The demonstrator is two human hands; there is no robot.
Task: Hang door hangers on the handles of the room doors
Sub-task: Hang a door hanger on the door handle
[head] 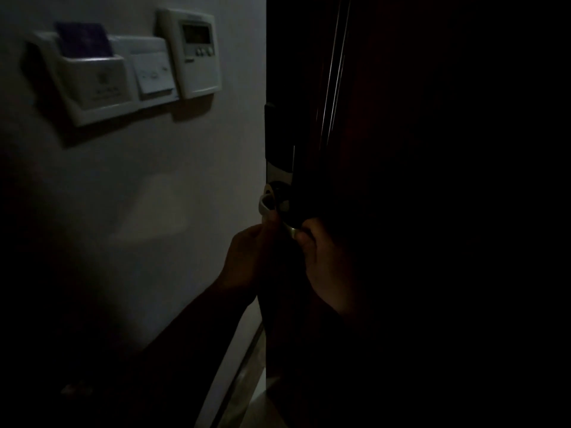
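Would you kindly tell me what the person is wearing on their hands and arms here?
Both the left hand and the right hand are bare, without gloves. No ring, watch or sleeve shows on the left forearm, though dim light hides much.

Very dim, weak light on the wall (133,180), card holder (92,88) and thermostat (197,54) casting soft shadows, my left hand (247,257) and right hand (324,264) near-silhouettes, door (432,180) lost in black.

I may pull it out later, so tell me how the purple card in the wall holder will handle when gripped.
The purple card looks thin and flat, so probably light and fairly stiff. It stands upright in the wall holder with its top exposed, so it should slide straight up. Its face looks smooth, so maybe slippery.
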